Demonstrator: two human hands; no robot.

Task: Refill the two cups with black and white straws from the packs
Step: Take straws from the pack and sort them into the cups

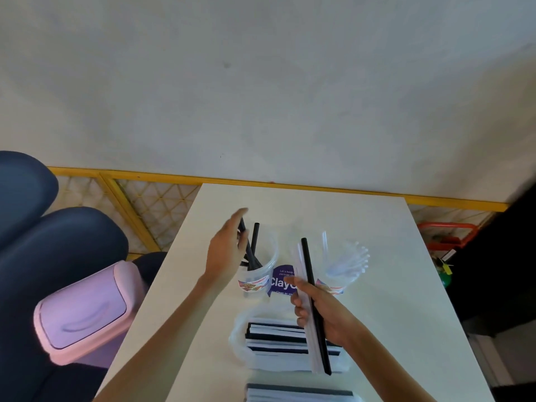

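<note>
Two clear plastic cups stand mid-table. The left cup [261, 274] holds a few black straws [255, 242]; the right cup [345, 271] holds several white straws [356, 256]. My left hand [229, 250] is at the left cup's rim, fingers around a black straw leaning into the cup. My right hand [322, 311] grips a black straw [310, 285] together with a white straw [301, 274], held upright between the cups. Below it lies an open pack [275, 343] of black and white straws. A second pack [298, 393] lies at the near edge.
The white table [391, 285] is narrow, with a purple sticker [280, 281] between the cups. A pink swing-lid bin [84, 311] and dark blue chairs [58, 242] stand to the left. A yellow rail [162, 177] runs along the wall behind.
</note>
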